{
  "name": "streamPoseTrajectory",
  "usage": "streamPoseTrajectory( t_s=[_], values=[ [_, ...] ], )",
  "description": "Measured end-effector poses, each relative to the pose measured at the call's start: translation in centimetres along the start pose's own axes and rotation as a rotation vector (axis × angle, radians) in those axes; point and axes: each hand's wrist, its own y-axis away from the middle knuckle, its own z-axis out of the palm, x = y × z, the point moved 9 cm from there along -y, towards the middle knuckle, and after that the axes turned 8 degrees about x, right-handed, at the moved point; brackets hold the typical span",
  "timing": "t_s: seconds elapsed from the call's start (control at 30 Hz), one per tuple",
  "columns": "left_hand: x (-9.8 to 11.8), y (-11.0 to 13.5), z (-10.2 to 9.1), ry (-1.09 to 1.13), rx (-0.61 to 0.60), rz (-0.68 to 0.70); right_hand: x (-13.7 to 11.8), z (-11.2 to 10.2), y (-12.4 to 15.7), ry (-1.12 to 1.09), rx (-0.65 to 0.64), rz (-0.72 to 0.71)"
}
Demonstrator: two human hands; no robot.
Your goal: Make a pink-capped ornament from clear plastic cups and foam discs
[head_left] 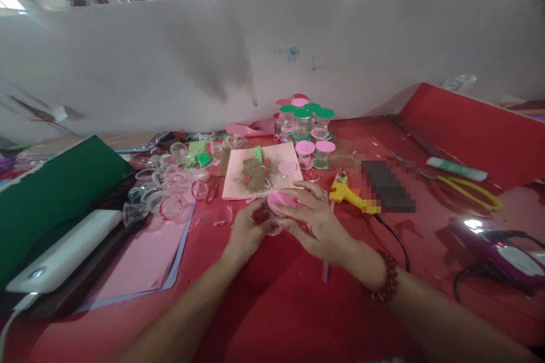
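Observation:
My left hand (247, 231) is wrapped round a small clear plastic cup (275, 228) in front of me. A pink disc (281, 201) lies across its top. My right hand (319, 226) has its fingers over the disc and its thumb near the cup's lower edge, gripping both from the right. Just beyond my hands is a light pink sheet (235, 157) bearing a brown grainy patch (255, 177) with paper scraps and a loose pink disc (287, 168). To the right rests a yellow glue gun (349, 197), with a thin clear stick (325, 271) nearer me.
Cups topped with green and pink discs (305, 148) stand stacked at the back. Loose clear cups (159, 203) crowd the left, near pink sheets (136, 261) and a white power bank (63, 249). Yellow-handled scissors (470, 188), a white-green tube (456, 169) and a purple device (511, 261) lie right.

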Motion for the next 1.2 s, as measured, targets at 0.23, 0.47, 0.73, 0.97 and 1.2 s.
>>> streamPoseTrajectory(
  t_s=[0.23,0.47,0.73,0.97,1.2],
  values=[
    [0.5,-0.2,-1.2,-0.261,0.123,0.093,1.0,-3.6,-0.5,-0.142,0.304,0.124],
    [1.7,0.6,-0.9,-0.494,0.160,0.254,2.8,-2.5,0.0,-0.237,0.276,0.260],
    [3.1,0.6,-1.4,-0.498,0.191,0.270,-0.6,-0.3,-0.3,-0.097,0.037,-0.032],
    [0.9,-0.1,-2.4,-0.335,0.234,0.100,2.1,-3.3,0.4,-0.234,0.316,0.221],
    [0.7,-0.1,-2.0,-0.352,0.210,0.074,3.5,-2.2,-0.3,-0.254,0.231,0.272]
  ],
)
